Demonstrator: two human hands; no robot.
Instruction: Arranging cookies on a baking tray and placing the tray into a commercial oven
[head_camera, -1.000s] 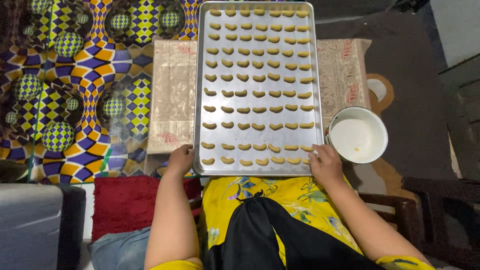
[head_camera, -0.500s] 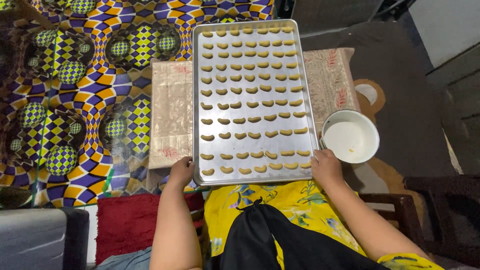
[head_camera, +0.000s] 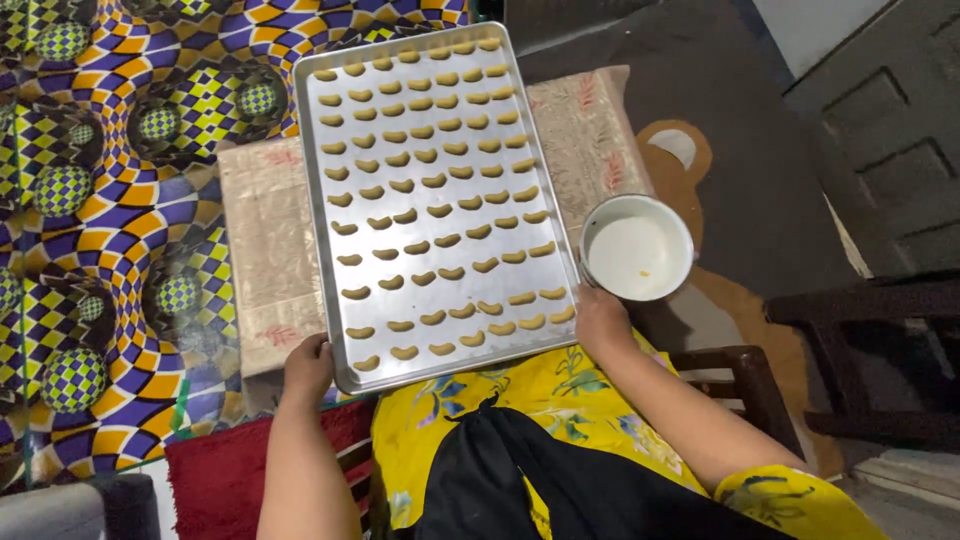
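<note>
The left hand (head_camera: 308, 366) curls closed over the near left corner of the baking tray (head_camera: 440, 205), fingers tucked under the rim and hidden, only the knuckles and back of the hand showing. The right hand (head_camera: 600, 322) grips the near right corner the same way, closed on the rim, its fingertips out of sight beneath the metal. The tray is a long silver sheet tilted a little to the right, carrying rows of small crescent-shaped pale dough pieces (head_camera: 435, 210). It lies over a beige patterned cloth (head_camera: 268, 260) that shows along the tray's left side and past its far right corner. Just beside the right hand stands a white enamel bowl (head_camera: 637, 250), close to the tray's right rim; whether they touch cannot be told. To the left spreads a bright checkered floor mat (head_camera: 110, 200), cut off by the frame. The tray's near edge sits over the person's yellow floral lap (head_camera: 470, 400). Dark carpet (head_camera: 750, 150) lies open beyond the bowl.
</note>
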